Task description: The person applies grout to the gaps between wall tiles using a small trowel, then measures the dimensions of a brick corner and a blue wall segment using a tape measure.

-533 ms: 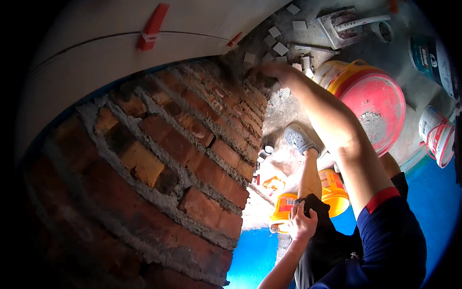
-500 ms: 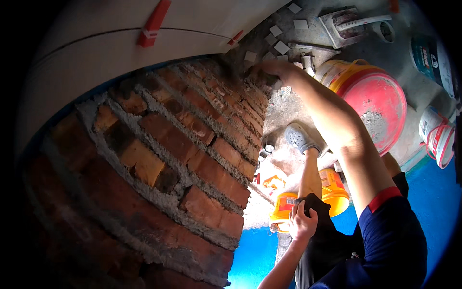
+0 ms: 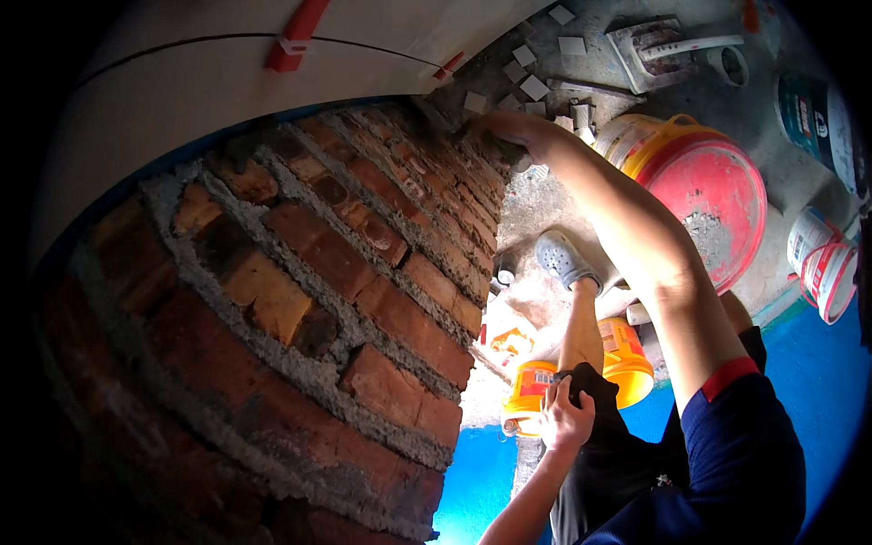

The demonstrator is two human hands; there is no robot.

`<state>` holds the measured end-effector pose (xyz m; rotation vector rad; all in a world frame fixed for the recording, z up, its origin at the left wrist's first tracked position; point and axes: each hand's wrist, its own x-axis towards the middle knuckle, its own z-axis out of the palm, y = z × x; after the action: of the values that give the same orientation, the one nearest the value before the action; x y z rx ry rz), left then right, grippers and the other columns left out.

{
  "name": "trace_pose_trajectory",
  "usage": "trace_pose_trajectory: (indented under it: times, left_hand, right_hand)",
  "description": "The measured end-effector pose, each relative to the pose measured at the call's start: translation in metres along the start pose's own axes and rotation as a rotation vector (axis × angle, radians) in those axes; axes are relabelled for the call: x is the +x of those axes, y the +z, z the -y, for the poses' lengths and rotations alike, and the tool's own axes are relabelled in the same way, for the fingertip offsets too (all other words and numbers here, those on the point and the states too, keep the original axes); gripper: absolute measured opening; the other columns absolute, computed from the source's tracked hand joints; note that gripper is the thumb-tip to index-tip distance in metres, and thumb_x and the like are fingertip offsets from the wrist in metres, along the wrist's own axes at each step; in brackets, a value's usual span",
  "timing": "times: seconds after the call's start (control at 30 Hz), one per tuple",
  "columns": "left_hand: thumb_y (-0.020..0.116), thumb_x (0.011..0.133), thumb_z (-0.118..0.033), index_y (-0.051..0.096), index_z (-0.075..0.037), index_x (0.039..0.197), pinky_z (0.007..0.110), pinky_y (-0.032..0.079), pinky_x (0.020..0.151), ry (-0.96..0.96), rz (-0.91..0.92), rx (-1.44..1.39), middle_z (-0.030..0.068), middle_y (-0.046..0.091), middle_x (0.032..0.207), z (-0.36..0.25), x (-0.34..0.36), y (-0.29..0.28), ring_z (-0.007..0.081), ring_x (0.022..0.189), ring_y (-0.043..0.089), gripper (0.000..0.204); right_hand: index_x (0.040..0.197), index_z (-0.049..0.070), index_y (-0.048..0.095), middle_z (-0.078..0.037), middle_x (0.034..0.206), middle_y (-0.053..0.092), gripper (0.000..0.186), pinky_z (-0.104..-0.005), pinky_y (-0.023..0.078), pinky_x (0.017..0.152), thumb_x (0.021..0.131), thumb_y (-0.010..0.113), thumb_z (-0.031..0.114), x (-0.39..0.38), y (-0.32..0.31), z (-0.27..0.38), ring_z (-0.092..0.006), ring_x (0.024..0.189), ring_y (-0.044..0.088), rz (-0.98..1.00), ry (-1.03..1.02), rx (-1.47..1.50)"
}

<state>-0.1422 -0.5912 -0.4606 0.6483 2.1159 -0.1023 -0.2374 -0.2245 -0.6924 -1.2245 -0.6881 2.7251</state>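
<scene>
My right hand [image 3: 513, 127] presses closed on a small tool, kind unclear, against the brick wall [image 3: 363, 272] just under the white tile [image 3: 227, 91], left hand [image 3: 565, 420] gripping my knee; I'd keep pressure steady along the joint.

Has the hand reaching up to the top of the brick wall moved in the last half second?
No. The right hand sits at the same spot on the brick wall, just left of the red bucket.
</scene>
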Motion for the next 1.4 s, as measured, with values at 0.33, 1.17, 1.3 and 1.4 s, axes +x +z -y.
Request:
trace_pose_trajectory:
  times: [0.33, 1.17, 1.3, 1.4]
  left_hand:
    - [0.060, 0.076, -0.025, 0.062, -0.004, 0.110, 0.043, 0.047, 0.090, 0.020, -0.015, 0.024, 0.0176, 0.061, 0.113, 0.002, 0.000, 0.004, 0.0360, 0.102, 0.058, 0.040]
    - [0.060, 0.076, -0.025, 0.062, -0.006, 0.111, 0.041, 0.047, 0.090, 0.036, 0.011, 0.009, 0.0150, 0.061, 0.115, 0.004, 0.009, -0.005, 0.0330, 0.104, 0.059, 0.040]
    - [0.060, 0.077, -0.023, 0.062, -0.005, 0.110, 0.040, 0.047, 0.088, 0.047, -0.014, 0.024, 0.0141, 0.063, 0.108, -0.003, 0.009, -0.005, 0.0325, 0.101, 0.060, 0.037]
    - [0.059, 0.077, -0.024, 0.062, -0.005, 0.109, 0.041, 0.046, 0.089, 0.028, -0.003, 0.055, 0.0149, 0.063, 0.108, -0.007, 0.013, -0.011, 0.0328, 0.101, 0.059, 0.037]
  right_hand:
    - [0.089, 0.003, 0.065, -0.004, 0.061, 0.058, 0.016, -0.0253, 0.040, 0.040, 0.087, 0.056, 0.017, -0.049, 0.030, 0.017, -0.0101, 0.045, 0.051, -0.174, -0.123, -0.455]
    - [0.081, 0.003, 0.068, -0.011, 0.066, 0.064, 0.017, -0.0357, 0.047, 0.054, 0.073, 0.064, 0.017, 0.080, -0.050, -0.046, -0.0198, 0.060, 0.061, -0.105, -0.137, -1.060]
    - [0.079, 0.005, 0.069, -0.012, 0.065, 0.064, 0.021, -0.0380, 0.048, 0.059, 0.071, 0.063, 0.024, 0.047, -0.045, -0.032, -0.0200, 0.063, 0.063, -0.133, -0.081, -1.029]
    - [0.074, 0.001, 0.065, -0.011, 0.057, 0.060, 0.013, -0.0349, 0.043, 0.043, 0.073, 0.060, 0.013, 0.013, -0.030, -0.030, -0.0187, 0.046, 0.056, -0.142, 0.042, -0.848]
